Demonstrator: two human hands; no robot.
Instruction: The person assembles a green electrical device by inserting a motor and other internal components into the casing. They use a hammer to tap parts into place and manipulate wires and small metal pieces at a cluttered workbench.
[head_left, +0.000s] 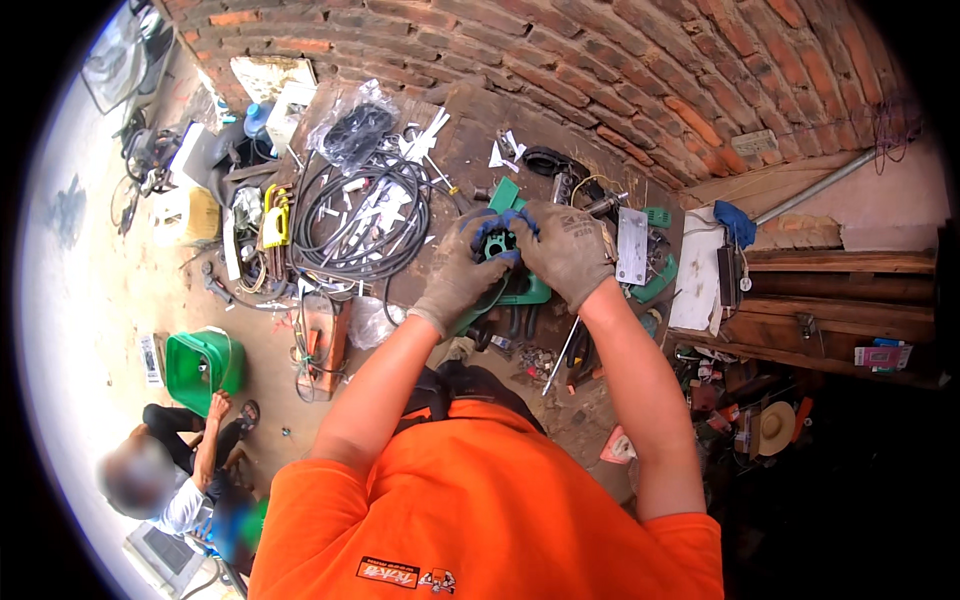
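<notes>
Both my hands wear grey-brown work gloves with blue fingertips and meet over a green power tool housing [528, 290] on the workbench. My left hand [455, 275] is closed around its left side, thumb near the dark opening in the middle. From the right, my right hand [565, 245] grips the upper edge, its fingers bent at the opening. A green flat part [504, 195] sticks up just beyond my fingertips. Whatever my fingertips pinch inside the opening is too small and covered to make out.
Left on the bench [455, 130] lies a coil of black cable [310, 235] among white scraps. A metal plate [632, 245] and green parts lie right of my hand. A brick wall [600, 60] rises behind. At lower left, a person sits by a green bucket [225, 365].
</notes>
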